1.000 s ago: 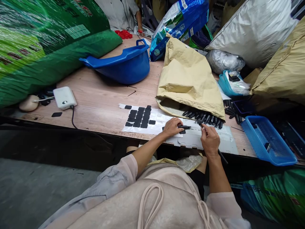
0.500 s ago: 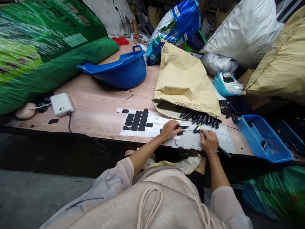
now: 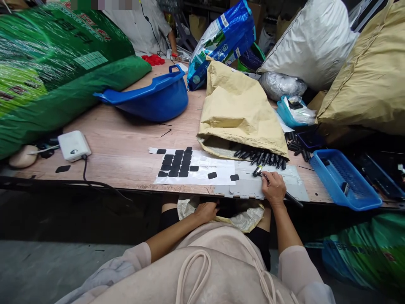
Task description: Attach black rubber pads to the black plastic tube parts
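My left hand (image 3: 207,211) is down below the table edge, at the open mouth of a paper sack (image 3: 188,207) in my lap. Its fingers are mostly hidden, so whether it holds anything does not show. My right hand (image 3: 274,188) grips the black handle of a small hammer (image 3: 294,199), whose head lies over a grey board (image 3: 302,181). Left of the board is a white sheet (image 3: 202,157) bearing black rounded patches (image 3: 174,164). Black pen-like pieces (image 3: 268,159) lie in a heap just beyond the hammer.
A tan paper sack (image 3: 237,105) lies behind the black pieces. Blue basin (image 3: 155,101) and white box (image 3: 74,145) with a cable stand to the left. At right is a blue basket (image 3: 348,185). Large sacks border the table; another person's arm (image 3: 172,42) shows behind.
My left hand has drawn back from the board, where it held a black pen-like piece, down to the sack in my lap. My right hand still holds the hammer in place.
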`<move>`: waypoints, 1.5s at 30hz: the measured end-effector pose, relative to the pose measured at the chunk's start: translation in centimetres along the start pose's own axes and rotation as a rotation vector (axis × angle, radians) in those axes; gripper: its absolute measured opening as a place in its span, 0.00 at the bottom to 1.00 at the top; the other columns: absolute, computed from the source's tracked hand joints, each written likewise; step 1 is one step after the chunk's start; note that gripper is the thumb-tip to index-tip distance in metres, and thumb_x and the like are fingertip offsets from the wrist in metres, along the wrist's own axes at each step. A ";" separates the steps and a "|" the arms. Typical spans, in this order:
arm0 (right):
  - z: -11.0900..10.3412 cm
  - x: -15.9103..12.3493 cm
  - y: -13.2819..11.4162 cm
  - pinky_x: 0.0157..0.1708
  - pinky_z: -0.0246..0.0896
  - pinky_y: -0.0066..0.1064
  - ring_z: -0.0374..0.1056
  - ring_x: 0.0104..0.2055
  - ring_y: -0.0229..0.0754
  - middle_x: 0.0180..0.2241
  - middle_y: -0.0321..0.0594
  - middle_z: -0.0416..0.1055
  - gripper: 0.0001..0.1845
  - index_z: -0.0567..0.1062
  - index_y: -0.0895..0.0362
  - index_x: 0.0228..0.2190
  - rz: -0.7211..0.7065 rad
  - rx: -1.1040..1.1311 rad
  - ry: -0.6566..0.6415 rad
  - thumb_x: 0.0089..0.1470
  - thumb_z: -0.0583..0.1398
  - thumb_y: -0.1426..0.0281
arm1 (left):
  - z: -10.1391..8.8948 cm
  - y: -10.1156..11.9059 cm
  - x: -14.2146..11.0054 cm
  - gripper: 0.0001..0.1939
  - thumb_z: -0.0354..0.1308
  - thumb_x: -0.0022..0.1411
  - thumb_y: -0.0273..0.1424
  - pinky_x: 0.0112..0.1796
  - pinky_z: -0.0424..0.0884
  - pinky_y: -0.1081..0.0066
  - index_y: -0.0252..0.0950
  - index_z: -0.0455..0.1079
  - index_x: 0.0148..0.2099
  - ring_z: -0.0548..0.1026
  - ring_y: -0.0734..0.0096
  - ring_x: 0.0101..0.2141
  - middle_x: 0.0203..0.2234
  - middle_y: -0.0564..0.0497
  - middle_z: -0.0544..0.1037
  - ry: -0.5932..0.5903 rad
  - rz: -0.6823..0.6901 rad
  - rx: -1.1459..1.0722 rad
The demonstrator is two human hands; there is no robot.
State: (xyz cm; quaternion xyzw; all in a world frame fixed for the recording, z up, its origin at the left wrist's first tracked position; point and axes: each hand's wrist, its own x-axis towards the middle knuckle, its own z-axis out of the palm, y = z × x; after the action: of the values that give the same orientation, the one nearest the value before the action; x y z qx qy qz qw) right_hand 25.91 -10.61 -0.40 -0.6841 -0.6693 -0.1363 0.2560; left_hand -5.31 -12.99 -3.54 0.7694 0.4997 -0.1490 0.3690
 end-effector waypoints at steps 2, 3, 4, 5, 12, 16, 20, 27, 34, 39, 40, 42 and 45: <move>0.0 0.0 0.0 0.42 0.57 0.35 0.63 0.40 0.45 0.36 0.41 0.73 0.13 0.81 0.53 0.45 0.008 -0.004 0.000 0.62 0.59 0.69 | -0.5 -0.1 -0.2 0.17 0.56 0.68 0.32 0.50 0.73 0.60 0.36 0.76 0.56 0.79 0.49 0.54 0.53 0.37 0.80 -0.044 -0.013 0.059; -0.1 0.0 -0.1 0.42 0.57 0.35 0.63 0.40 0.45 0.37 0.41 0.73 0.13 0.81 0.53 0.45 0.007 -0.007 0.001 0.62 0.59 0.69 | -0.9 0.1 -0.6 0.16 0.58 0.67 0.33 0.49 0.73 0.60 0.37 0.77 0.54 0.79 0.49 0.53 0.52 0.37 0.81 -0.059 0.030 0.063; -0.1 0.0 -0.1 0.42 0.57 0.35 0.63 0.40 0.45 0.37 0.41 0.73 0.13 0.81 0.53 0.44 0.001 -0.008 0.002 0.62 0.59 0.69 | -1.4 0.5 -1.1 0.15 0.59 0.65 0.33 0.48 0.74 0.62 0.38 0.78 0.52 0.80 0.49 0.51 0.50 0.39 0.82 -0.068 0.099 0.051; -0.2 0.0 -0.1 0.42 0.57 0.35 0.63 0.40 0.45 0.36 0.41 0.73 0.12 0.81 0.53 0.44 -0.006 -0.010 0.005 0.62 0.59 0.69 | -2.2 1.1 -1.5 0.14 0.60 0.65 0.34 0.46 0.73 0.64 0.39 0.79 0.51 0.81 0.52 0.49 0.48 0.41 0.83 -0.068 0.183 0.025; -0.2 0.0 -0.4 0.42 0.57 0.35 0.63 0.39 0.45 0.36 0.41 0.73 0.12 0.81 0.53 0.44 -0.010 -0.011 0.011 0.62 0.59 0.69 | -10.7 7.7 1.7 0.15 0.57 0.70 0.38 0.35 0.68 0.72 0.38 0.80 0.51 0.79 0.66 0.33 0.33 0.50 0.84 0.381 0.364 -0.256; 0.0 -0.2 -0.3 0.42 0.58 0.34 0.63 0.38 0.44 0.36 0.41 0.74 0.12 0.81 0.54 0.44 -0.013 0.021 0.026 0.62 0.59 0.69 | -14.5 11.1 7.3 0.16 0.54 0.72 0.37 0.39 0.69 0.69 0.40 0.80 0.54 0.81 0.61 0.40 0.38 0.47 0.85 0.599 0.204 -0.198; 0.0 -0.3 -0.4 0.42 0.58 0.34 0.64 0.39 0.44 0.36 0.41 0.74 0.12 0.81 0.54 0.45 0.001 0.037 0.017 0.62 0.59 0.69 | -15.9 13.1 10.8 0.17 0.57 0.70 0.38 0.44 0.71 0.66 0.43 0.80 0.56 0.80 0.55 0.49 0.47 0.45 0.85 0.597 0.112 -0.111; -0.1 -0.4 -0.7 0.42 0.58 0.34 0.64 0.39 0.45 0.36 0.41 0.74 0.11 0.81 0.54 0.43 0.004 0.041 0.037 0.62 0.60 0.70 | -16.0 14.2 11.9 0.18 0.58 0.67 0.37 0.45 0.72 0.63 0.42 0.80 0.55 0.80 0.50 0.49 0.46 0.39 0.84 0.565 0.039 -0.002; -0.3 -0.4 -0.8 0.42 0.58 0.34 0.64 0.39 0.45 0.36 0.41 0.75 0.10 0.81 0.54 0.43 0.016 0.051 0.039 0.63 0.59 0.69 | -16.1 14.6 11.6 0.18 0.60 0.63 0.32 0.45 0.71 0.64 0.42 0.80 0.54 0.80 0.52 0.49 0.46 0.42 0.84 0.541 0.005 -0.008; -0.2 -0.4 -0.8 0.43 0.59 0.35 0.64 0.39 0.45 0.36 0.41 0.75 0.11 0.81 0.54 0.43 0.028 0.053 0.032 0.63 0.59 0.69 | -15.1 12.8 8.9 0.17 0.62 0.63 0.33 0.42 0.71 0.67 0.46 0.79 0.54 0.80 0.56 0.46 0.40 0.50 0.85 0.612 0.028 -0.101; -0.2 -0.4 -0.7 0.43 0.59 0.35 0.65 0.39 0.45 0.36 0.41 0.75 0.11 0.81 0.54 0.43 0.027 0.052 0.031 0.63 0.59 0.69 | -14.7 12.2 8.1 0.17 0.62 0.63 0.33 0.41 0.71 0.68 0.46 0.79 0.54 0.80 0.58 0.44 0.37 0.52 0.84 0.614 0.030 -0.133; -0.1 -0.4 -0.6 0.43 0.59 0.35 0.65 0.39 0.45 0.36 0.41 0.75 0.11 0.81 0.54 0.43 0.021 0.047 0.042 0.62 0.59 0.68 | -13.8 10.7 6.7 0.16 0.63 0.62 0.32 0.38 0.69 0.70 0.47 0.79 0.53 0.80 0.63 0.40 0.33 0.55 0.83 0.607 0.022 -0.211; -0.1 -0.3 -0.5 0.43 0.59 0.34 0.64 0.39 0.45 0.35 0.41 0.75 0.10 0.81 0.54 0.42 0.013 0.045 0.060 0.62 0.59 0.68 | -12.6 8.2 5.2 0.15 0.65 0.59 0.28 0.38 0.68 0.71 0.46 0.81 0.48 0.78 0.67 0.36 0.27 0.57 0.80 0.603 0.029 -0.298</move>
State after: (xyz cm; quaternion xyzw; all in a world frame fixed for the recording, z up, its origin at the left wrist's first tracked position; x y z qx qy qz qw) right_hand 25.36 -10.93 -0.41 -0.6783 -0.6596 -0.1400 0.2920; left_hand 2.49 -2.41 5.40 0.7235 0.5916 0.1652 0.3151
